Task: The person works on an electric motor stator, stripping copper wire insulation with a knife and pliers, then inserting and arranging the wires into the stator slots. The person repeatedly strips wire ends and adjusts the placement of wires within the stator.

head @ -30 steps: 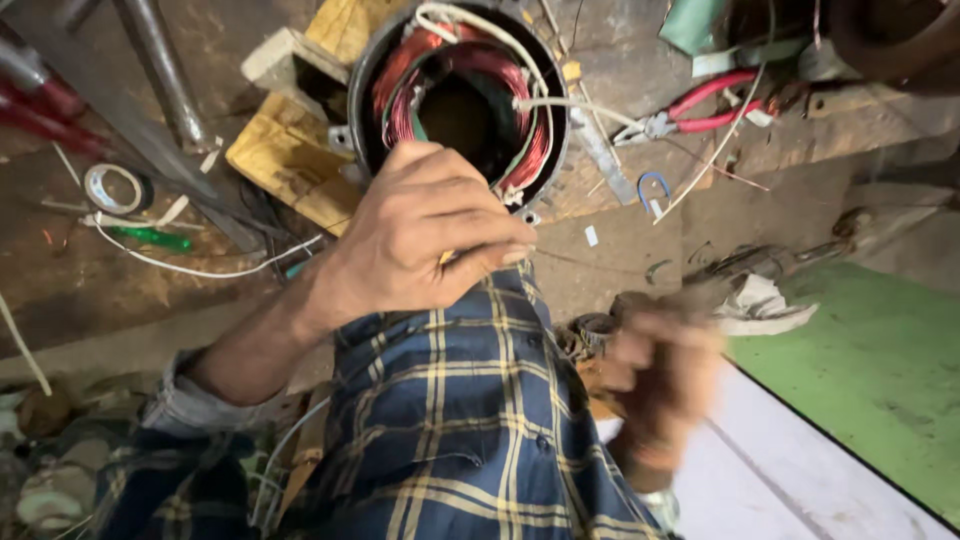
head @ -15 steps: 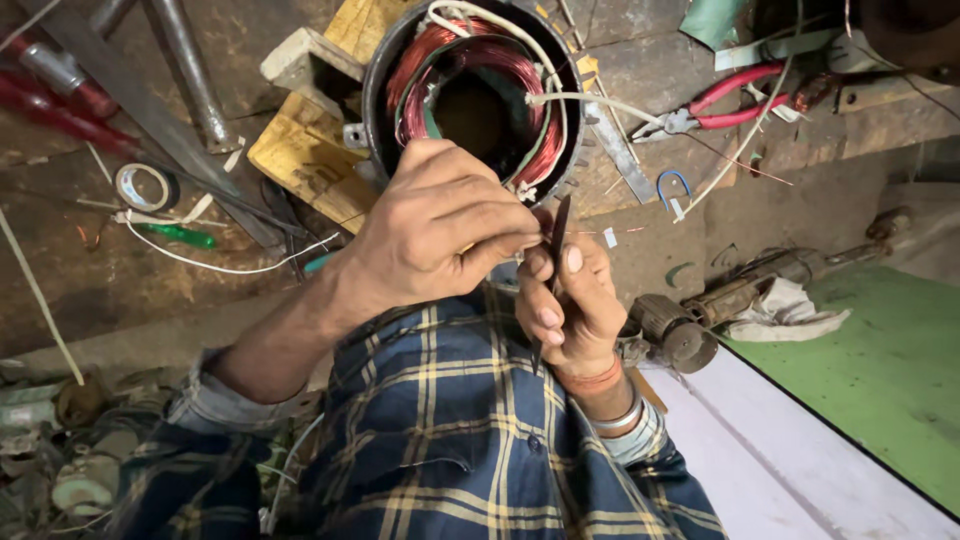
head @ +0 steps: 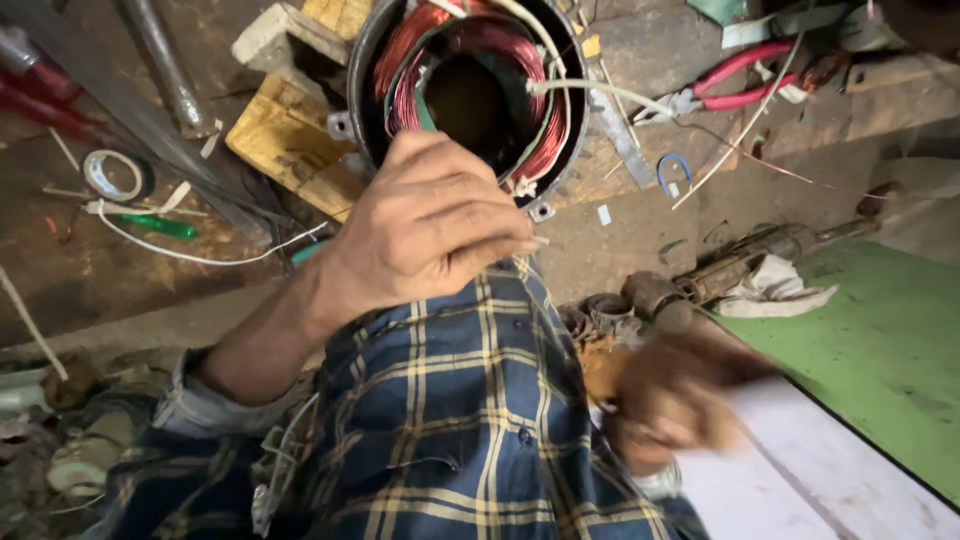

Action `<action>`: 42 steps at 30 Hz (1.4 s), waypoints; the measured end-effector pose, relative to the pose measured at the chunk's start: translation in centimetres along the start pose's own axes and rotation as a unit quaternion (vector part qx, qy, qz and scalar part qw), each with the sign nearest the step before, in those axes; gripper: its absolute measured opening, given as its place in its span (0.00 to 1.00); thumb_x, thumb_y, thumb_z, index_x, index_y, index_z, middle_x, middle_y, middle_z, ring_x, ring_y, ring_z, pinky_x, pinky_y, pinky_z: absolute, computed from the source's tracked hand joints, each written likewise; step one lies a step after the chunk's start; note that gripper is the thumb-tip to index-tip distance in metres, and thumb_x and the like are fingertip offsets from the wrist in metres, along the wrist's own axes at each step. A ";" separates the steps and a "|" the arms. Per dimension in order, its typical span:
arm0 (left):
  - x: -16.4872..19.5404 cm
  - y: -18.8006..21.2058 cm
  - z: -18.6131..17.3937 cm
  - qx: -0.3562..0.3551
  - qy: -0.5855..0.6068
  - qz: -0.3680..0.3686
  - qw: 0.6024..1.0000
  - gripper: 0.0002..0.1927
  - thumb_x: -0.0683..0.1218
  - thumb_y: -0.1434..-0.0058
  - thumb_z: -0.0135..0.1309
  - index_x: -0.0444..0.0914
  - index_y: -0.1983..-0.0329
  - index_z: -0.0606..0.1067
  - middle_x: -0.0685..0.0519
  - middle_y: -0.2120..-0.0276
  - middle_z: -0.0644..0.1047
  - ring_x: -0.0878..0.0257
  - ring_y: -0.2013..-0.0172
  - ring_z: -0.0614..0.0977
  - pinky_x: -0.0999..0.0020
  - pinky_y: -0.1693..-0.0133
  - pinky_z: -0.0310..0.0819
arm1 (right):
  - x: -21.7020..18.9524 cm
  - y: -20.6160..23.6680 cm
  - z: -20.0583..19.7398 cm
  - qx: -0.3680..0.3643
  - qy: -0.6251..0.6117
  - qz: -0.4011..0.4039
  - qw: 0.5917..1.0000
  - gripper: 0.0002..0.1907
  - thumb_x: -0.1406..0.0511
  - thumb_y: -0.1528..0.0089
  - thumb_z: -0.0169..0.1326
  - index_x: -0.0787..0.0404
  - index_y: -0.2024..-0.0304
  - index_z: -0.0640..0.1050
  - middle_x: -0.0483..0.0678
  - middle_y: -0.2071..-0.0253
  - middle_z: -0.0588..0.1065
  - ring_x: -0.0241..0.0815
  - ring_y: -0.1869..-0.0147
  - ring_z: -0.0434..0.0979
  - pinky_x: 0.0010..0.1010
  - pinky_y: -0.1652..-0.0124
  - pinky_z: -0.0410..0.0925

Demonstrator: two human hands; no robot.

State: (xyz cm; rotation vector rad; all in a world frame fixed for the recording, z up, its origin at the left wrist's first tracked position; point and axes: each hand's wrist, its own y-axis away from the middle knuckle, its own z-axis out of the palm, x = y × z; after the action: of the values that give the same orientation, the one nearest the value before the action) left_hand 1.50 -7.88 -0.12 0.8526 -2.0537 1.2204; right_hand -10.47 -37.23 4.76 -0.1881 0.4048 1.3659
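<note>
Your left hand [head: 430, 235] is curled with its fingertips pinched together just near of the motor stator [head: 465, 90], whose copper windings and white sleeved leads show inside the dark round housing. Your right hand [head: 670, 400] sits low on the right, blurred, over your blue plaid shirt [head: 450, 420]. Red-handled pliers [head: 725, 85] lie far right, a tape roll [head: 112, 175] far left, and a green panel [head: 880, 350] to the right.

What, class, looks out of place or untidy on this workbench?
Loose white leads trail out of the motor stator, which lies on its side on yellow wooden blocks. Red-handled pliers and wire offcuts lie scattered about.
</note>
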 end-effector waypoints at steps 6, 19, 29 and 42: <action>0.0 -0.3 -0.3 0.003 0.011 0.009 1.000 0.10 0.48 0.35 0.71 0.41 0.56 0.82 0.58 0.60 0.82 0.62 0.54 0.81 0.63 0.47 0.66 | -0.3 -2.7 -3.0 0.041 0.274 -0.053 0.959 0.13 0.64 0.31 0.61 0.62 0.47 0.74 0.46 0.58 0.71 0.33 0.63 0.69 0.19 0.71 0.61; -0.1 -0.2 -0.9 -0.039 0.027 0.006 0.999 0.08 0.46 0.32 0.64 0.39 0.54 0.80 0.56 0.59 0.81 0.60 0.52 0.80 0.60 0.44 0.61 | 9.0 -9.8 -0.3 -0.405 0.601 -0.160 0.670 0.19 0.71 0.40 0.69 0.60 0.47 0.79 0.51 0.54 0.75 0.41 0.60 0.78 0.26 0.65 0.71; -0.7 -0.2 -0.2 -0.020 0.038 0.022 0.999 0.07 0.49 0.29 0.62 0.40 0.58 0.82 0.57 0.65 0.81 0.62 0.57 0.78 0.61 0.45 0.58 | -0.4 -8.6 3.5 -0.368 0.473 -0.371 0.709 0.19 0.70 0.41 0.69 0.55 0.49 0.79 0.54 0.60 0.72 0.42 0.66 0.76 0.28 0.69 0.69; -0.4 -0.3 -1.4 -0.047 0.085 0.021 0.995 0.07 0.46 0.31 0.59 0.37 0.60 0.80 0.55 0.66 0.78 0.60 0.58 0.77 0.58 0.44 0.59 | 7.1 -16.6 6.0 -0.730 0.528 -0.227 0.370 0.17 0.66 0.38 0.69 0.54 0.46 0.82 0.48 0.58 0.76 0.42 0.63 0.75 0.30 0.68 0.69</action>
State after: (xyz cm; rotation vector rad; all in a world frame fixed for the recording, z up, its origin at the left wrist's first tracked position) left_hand 2.21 -6.64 0.25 0.6416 -1.9826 1.1659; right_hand 7.75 -31.91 5.78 -2.5844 -0.0266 0.4064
